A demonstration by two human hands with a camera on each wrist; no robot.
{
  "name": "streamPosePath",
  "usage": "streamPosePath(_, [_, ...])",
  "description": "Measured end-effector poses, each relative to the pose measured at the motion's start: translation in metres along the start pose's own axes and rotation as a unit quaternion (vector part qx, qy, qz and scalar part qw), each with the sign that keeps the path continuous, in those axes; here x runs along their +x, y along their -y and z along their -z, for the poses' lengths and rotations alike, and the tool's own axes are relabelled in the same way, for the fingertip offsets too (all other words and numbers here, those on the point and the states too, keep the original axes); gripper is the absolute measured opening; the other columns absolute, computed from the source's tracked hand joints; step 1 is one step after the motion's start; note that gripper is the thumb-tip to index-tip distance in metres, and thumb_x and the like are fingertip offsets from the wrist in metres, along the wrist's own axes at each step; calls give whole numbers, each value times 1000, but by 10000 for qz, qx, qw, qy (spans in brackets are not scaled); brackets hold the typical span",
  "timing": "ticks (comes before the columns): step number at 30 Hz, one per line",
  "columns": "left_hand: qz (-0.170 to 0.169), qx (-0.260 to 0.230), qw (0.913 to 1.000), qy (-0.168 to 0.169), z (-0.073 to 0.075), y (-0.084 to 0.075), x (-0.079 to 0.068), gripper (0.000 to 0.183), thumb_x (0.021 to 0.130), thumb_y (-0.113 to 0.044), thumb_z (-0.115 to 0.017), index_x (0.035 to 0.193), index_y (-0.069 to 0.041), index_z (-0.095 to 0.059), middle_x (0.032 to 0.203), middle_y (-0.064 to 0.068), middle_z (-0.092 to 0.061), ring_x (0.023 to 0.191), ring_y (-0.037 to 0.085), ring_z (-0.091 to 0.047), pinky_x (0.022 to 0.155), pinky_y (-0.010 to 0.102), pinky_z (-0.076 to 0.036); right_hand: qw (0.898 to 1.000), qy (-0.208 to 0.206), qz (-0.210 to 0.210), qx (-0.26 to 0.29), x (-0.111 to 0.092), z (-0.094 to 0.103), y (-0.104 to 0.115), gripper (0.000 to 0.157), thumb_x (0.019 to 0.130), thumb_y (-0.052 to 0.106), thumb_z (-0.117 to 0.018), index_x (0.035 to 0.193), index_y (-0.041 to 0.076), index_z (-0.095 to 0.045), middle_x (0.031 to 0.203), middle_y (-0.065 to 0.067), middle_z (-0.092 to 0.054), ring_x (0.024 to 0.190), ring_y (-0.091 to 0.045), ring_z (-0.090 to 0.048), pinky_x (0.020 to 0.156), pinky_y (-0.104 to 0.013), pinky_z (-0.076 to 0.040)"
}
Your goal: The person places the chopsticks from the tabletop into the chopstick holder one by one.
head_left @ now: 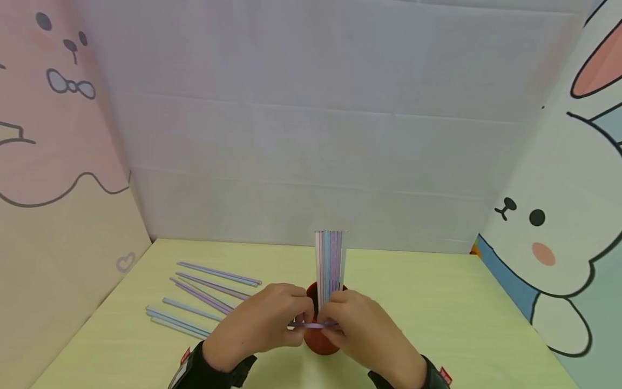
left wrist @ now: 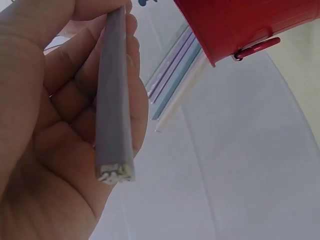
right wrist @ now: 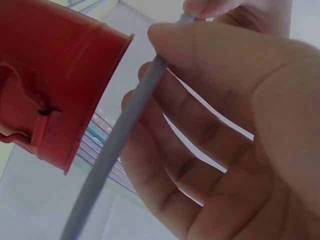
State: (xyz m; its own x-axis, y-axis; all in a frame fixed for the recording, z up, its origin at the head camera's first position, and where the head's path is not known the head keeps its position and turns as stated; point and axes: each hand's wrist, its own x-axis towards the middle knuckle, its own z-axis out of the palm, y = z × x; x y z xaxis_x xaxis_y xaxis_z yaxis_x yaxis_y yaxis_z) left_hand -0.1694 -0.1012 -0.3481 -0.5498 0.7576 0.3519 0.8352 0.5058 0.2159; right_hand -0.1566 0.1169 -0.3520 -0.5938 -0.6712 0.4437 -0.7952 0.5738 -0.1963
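Just in front of a red bucket (head_left: 322, 344), both hands hold a thin greyish-purple chopstick (head_left: 315, 325) level across it. My left hand (head_left: 267, 320) has its fingers curled at one end, where the left wrist view shows a square tip with a pale pattern on the held chopstick (left wrist: 112, 95). My right hand (head_left: 362, 327) pinches the other part between thumb and fingers; the shaft of the chopstick (right wrist: 112, 140) runs out past them in the right wrist view. Upright pink, blue, purple and pale chopsticks (head_left: 332, 256) stand in the bucket behind the hands.
Purple chopsticks (head_left: 221, 273) lie on the pale yellow table (head_left: 427, 319) to the left, with blue and pale ones (head_left: 177, 319) nearer the front. A white backdrop (head_left: 311, 135) rises behind the table, and printed cartoon panels (head_left: 539, 227) flank it.
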Motion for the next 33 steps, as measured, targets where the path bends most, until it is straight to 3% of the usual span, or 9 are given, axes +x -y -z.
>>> streamPosePath(6, [-105,-10,9995,-282,-2,1,-2,18,74,-6,-73,79,-20,-62,72,-13,-47,65,1,-40,58,14,-36,9999,-8,-2,-161,1,0,1,17,76,11,-79,82,19,-67,83,12,-58,74,-4,-50,65,-17,-48])
streamPosePath(12, [-192,-56,9951,-964,1,4,-1,9,84,-17,-71,92,-19,-66,80,-12,-55,70,0,-48,60,10,-40,9995,-103,-48,-289,0,5,-3,16,76,13,-80,85,20,-68,84,12,-60,77,-4,-52,68,-19,-51])
streamPosePath(15, [213,22,9885,-1499,7,10,-1,14,91,-24,-66,103,-20,-66,86,-15,-57,74,0,-51,61,13,-45,9995,-85,-190,-224,-1,13,-7,20,75,10,-80,87,20,-68,86,12,-60,78,-3,-53,68,-20,-52])
streamPosePath(18, [839,98,9751,-2050,13,20,-3,17,93,-23,-61,110,-21,-65,87,-17,-58,74,-1,-53,62,18,-50,9993,-144,-332,-102,-1,21,-11,23,75,8,-80,89,21,-67,85,13,-58,77,-1,-53,67,-19,-52])
streamPosePath(21, [1332,-177,9645,-2276,13,31,-6,23,94,-19,-60,116,-20,-63,89,-15,-60,76,-1,-55,67,23,-53,9984,-415,-318,193,-2,28,-15,25,75,7,-80,91,22,-66,86,15,-56,77,1,-53,66,-18,-52])
streamPosePath(24, [1648,-748,9621,-2040,5,41,-6,33,93,-22,-62,126,-21,-57,95,-13,-61,84,0,-57,75,24,-53,9943,-866,-215,579,-2,33,-19,26,78,6,-78,94,22,-66,88,15,-56,77,1,-54,65,-18,-52])
streamPosePath(27, [1931,-1360,9588,-1582,-8,47,-3,48,91,-38,-66,134,-24,-50,107,-11,-60,95,5,-58,83,27,-51,9863,-1385,-227,867,1,37,-20,26,81,5,-75,98,21,-65,90,13,-58,77,-1,-55,65,-20,-53])
streamPosePath(30, [2198,-1850,9513,-1119,-20,48,1,67,83,-55,-67,139,-26,-43,121,-10,-55,106,9,-55,90,32,-49,9743,-2000,-254,1003,6,41,-16,28,80,3,-75,101,18,-65,91,9,-61,78,-3,-58,66,-23,-55])
streamPosePath(33, [2318,-2225,9444,-697,-30,45,4,86,73,-61,-72,143,-24,-36,133,-6,-48,114,15,-50,95,38,-46,9575,-2604,-313,1198,11,46,-8,29,77,-4,-75,99,11,-65,91,4,-64,77,-7,-61,68,-26,-56])
